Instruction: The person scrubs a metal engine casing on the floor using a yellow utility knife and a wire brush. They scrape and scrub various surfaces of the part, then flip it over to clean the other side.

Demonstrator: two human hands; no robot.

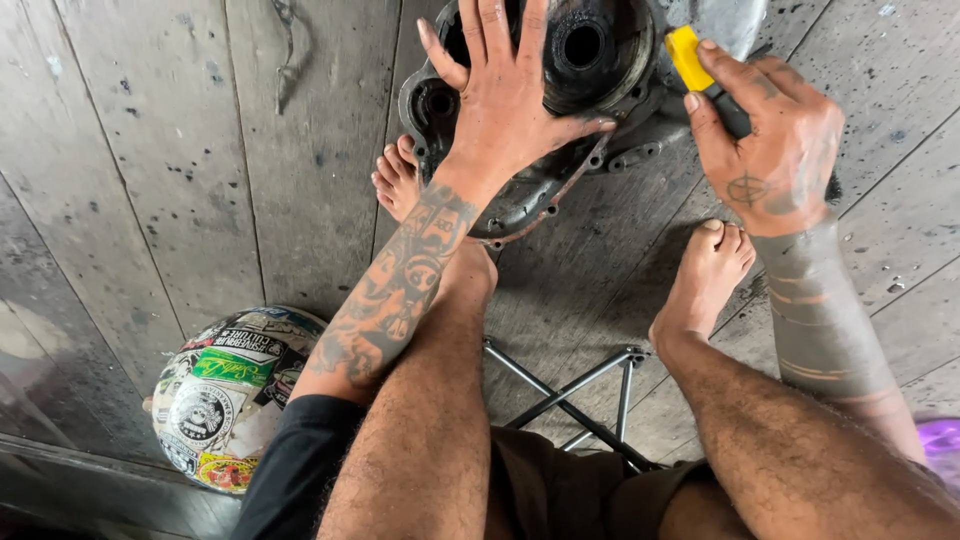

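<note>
A dark, greasy metal engine cover (590,60) lies on the wooden plank floor at the top of the head view. My left hand (505,95) rests flat on it with fingers spread, pressing it down. My right hand (770,140) is closed around a tool with a yellow and black handle (688,55), held against the cover's right edge. The tool's working end is hidden by my hand. My bare feet (710,270) flank the cover, and the left foot (398,180) touches its near rim.
A round helmet covered in stickers (225,395) sits on the floor at the lower left. The metal legs of a folding stool (580,395) show between my knees. A purple object (940,440) peeks in at the right edge.
</note>
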